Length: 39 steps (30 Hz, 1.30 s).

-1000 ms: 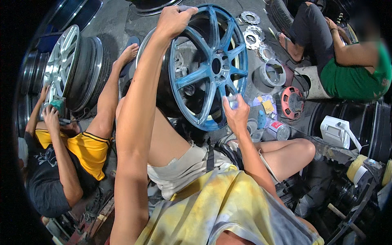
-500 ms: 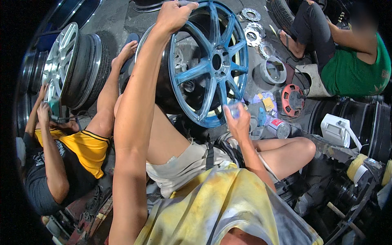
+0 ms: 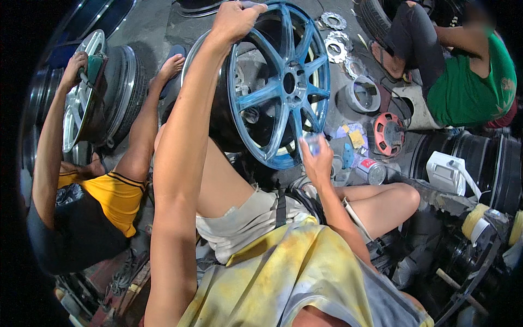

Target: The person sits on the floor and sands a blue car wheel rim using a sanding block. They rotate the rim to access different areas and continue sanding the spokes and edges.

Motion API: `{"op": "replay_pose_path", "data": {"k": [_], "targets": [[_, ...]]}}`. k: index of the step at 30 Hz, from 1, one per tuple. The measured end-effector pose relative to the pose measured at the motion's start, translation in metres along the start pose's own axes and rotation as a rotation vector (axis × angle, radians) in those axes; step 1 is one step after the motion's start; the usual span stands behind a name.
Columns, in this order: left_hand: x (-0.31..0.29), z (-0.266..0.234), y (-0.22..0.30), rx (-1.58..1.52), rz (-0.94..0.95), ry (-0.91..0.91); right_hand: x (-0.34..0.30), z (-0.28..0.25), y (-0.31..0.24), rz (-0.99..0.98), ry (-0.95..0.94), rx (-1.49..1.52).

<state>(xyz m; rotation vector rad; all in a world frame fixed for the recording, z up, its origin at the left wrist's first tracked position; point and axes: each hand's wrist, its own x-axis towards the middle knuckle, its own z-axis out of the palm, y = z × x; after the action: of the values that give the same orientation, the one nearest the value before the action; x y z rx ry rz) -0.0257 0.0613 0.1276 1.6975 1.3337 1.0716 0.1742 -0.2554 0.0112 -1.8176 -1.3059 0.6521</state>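
Note:
In front of me stands a blue multi-spoke wheel rim (image 3: 290,106), its face turned toward me and streaked with paler blue. At the rim's upper left edge, my left hand (image 3: 234,22) grips it with fingers closed over the lip. My right hand (image 3: 318,161) is beside the lower right edge, closed on a small pale bluish piece (image 3: 311,144) whose kind I cannot make out. That piece is at or very near the rim's outer edge, below the spokes.
To the right lie a grey bucket (image 3: 364,94), a red-and-black reel (image 3: 389,134), a paint can (image 3: 371,171) and a white box (image 3: 447,173). At left, another person holds a green power tool (image 3: 96,68) against a silver wheel (image 3: 81,103). Someone in green (image 3: 463,87) sits at far right.
My right hand has shifted slightly up along the rim's lower right edge; my left hand keeps its hold. The person at left has raised the power tool up the silver wheel.

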Motion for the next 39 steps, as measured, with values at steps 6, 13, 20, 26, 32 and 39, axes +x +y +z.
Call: {"op": "replay_pose_path", "data": {"k": [6, 13, 20, 26, 32, 39], "targets": [[0.005, 0.001, 0.002, -0.081, -0.062, -0.012, 0.040, 0.011, -0.018, -0.014, 0.021, 0.056], [0.005, 0.001, 0.010, -0.024, -0.046, -0.003, 0.023, 0.007, -0.004, 0.007, 0.047, 0.031], [0.007, 0.009, -0.007, -0.032, 0.080, 0.088, 0.035, 0.003, -0.012, -0.061, 0.004, -0.017], [0.004, 0.004, 0.002, -0.039, -0.067, 0.018, 0.064, 0.011, -0.030, -0.056, -0.052, 0.006], [0.033, 0.017, -0.024, 0.027, -0.037, 0.010, 0.003, -0.004, 0.007, -0.062, -0.068, -0.053], [0.041, 0.020, -0.008, 0.089, -0.108, 0.062, 0.026, 0.005, -0.018, -0.111, 0.044, -0.081]]}}
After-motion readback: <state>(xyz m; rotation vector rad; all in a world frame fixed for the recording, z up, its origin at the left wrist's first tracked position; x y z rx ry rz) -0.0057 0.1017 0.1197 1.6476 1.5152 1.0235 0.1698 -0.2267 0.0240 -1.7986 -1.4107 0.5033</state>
